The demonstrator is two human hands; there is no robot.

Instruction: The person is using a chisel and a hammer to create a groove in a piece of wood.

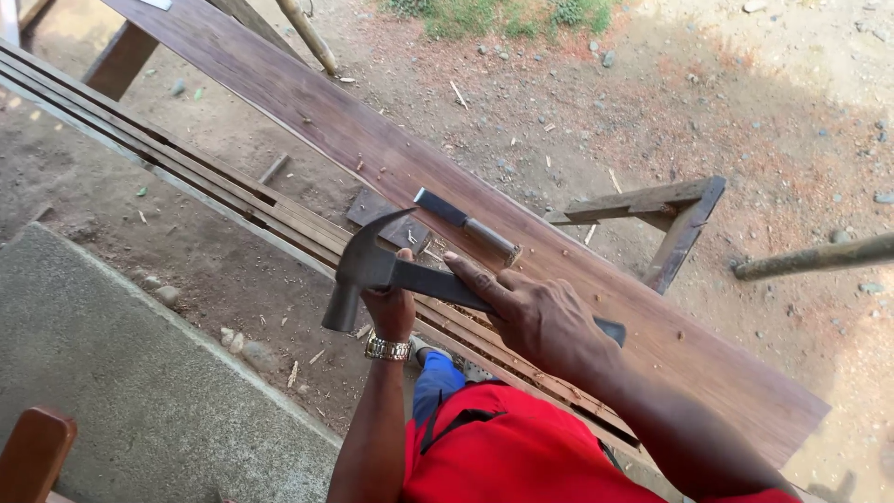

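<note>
From my remote seat, going left to right: I see a stack of thin wooden slats (214, 191) running beside the long dark-brown wooden plank (372, 149). My left hand (391, 307), a metal wristwatch (387, 348) on its wrist, is closed just under the head of a black steel claw hammer (372, 270). My right hand (535, 312) wraps the hammer's handle, forefinger stretched along it. The hammer hangs over the slats, touching nothing. Just beyond it, a steel-bladed chisel (466, 224) with a wooden handle lies loose on the plank, among scattered chips. I judge some chiselling is done; no striking is underway. A wooden trestle (670, 224) props the plank at right.
</note>
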